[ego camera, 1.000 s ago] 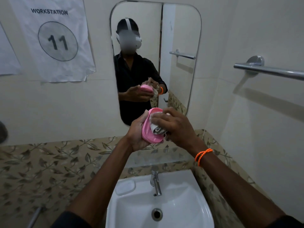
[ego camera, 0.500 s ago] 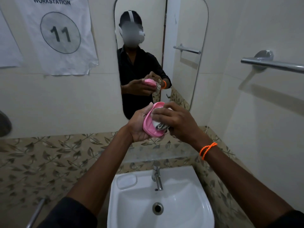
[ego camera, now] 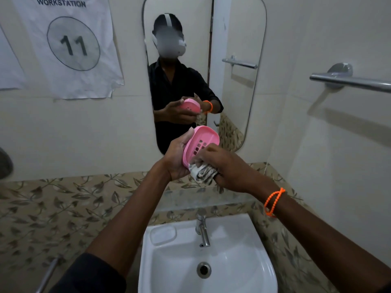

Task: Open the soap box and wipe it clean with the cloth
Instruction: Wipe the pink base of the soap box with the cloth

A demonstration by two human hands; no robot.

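Left hand (ego camera: pixel 176 159) grips pink soap box (ego camera: pixel 198 144) w/ fingers curled behind, held above sink (ego camera: pixel 239 269), near mirror (ego camera: pixel 237 39); right hand (ego camera: pixel 230 168) fingers clamped on bunched cloth (ego camera: pixel 203 173) at box's near edge; risk: hard wipe pushes box from one-handed grip, drops into sink.

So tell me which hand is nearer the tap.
Right. The right hand, gripping the cloth, hangs almost directly above the tap; the left hand, holding the pink soap box, is higher and further left.
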